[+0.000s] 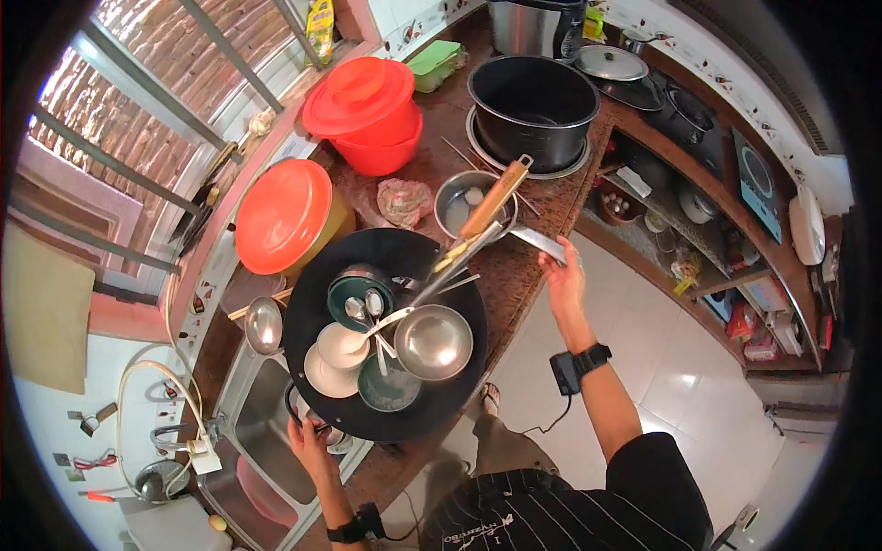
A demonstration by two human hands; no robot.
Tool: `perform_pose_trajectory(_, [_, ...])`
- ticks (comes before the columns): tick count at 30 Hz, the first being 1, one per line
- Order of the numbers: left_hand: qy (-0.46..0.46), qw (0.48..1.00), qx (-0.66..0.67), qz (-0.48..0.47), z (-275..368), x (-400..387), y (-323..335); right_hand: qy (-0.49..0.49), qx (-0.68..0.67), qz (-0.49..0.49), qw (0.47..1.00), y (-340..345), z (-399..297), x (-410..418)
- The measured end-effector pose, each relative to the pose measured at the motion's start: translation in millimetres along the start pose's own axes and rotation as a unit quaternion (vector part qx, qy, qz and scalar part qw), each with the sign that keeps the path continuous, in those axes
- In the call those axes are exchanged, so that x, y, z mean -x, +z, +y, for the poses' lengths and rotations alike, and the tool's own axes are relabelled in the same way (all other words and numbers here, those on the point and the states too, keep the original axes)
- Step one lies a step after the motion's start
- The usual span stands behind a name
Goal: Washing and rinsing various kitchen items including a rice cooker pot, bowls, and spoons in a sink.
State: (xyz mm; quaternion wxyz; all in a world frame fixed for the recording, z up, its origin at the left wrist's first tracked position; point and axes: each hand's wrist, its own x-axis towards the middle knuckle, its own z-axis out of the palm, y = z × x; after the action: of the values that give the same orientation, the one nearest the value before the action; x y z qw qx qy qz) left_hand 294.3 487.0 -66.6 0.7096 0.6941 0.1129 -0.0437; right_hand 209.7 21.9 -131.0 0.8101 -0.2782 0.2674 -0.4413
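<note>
A black wok (441, 406) sits on the counter beside the sink, piled with dishes. My left hand (313, 441) grips its black loop handle. Inside are a white bowl (329, 372), dark green bowls (389, 392), a shiny steel bowl-shaped piece (434, 342) and several metal spoons (373, 303). A utensil with a wooden handle (496, 196) slopes up out of the wok, over a small saucepan (451, 203). My right hand (568, 289) holds the end of the saucepan's metal handle (537, 242). Whitish bits lie in the pan.
A large black pot (534, 96), red lidded tubs (375, 117), an orange-lidded container (284, 217) and a crumpled cloth (405, 203) stand behind. A steel ladle (264, 325) lies left of the wok. The double sink (269, 427) is at left, open shelves (661, 206) at right.
</note>
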Motion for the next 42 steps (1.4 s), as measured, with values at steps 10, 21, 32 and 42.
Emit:
perform_pose_trajectory(10, [0.007,0.999,0.026,0.023,3,12,12,0.153,-0.023,-0.067,0.986,13,-8,-52])
perform_pose_trajectory(21, [-0.005,0.999,0.045,0.03,-2,26,5,0.077,0.39,-0.333,0.855,188,-94,17])
perform_pose_trajectory(32, [0.019,0.993,-0.025,0.113,-9,48,-36,0.142,0.761,-0.44,0.455,292,111,-102])
perform_pose_trajectory(42, [-0.035,0.982,-0.027,0.186,-18,92,-61,-0.031,0.77,-0.617,0.157,244,157,-176])
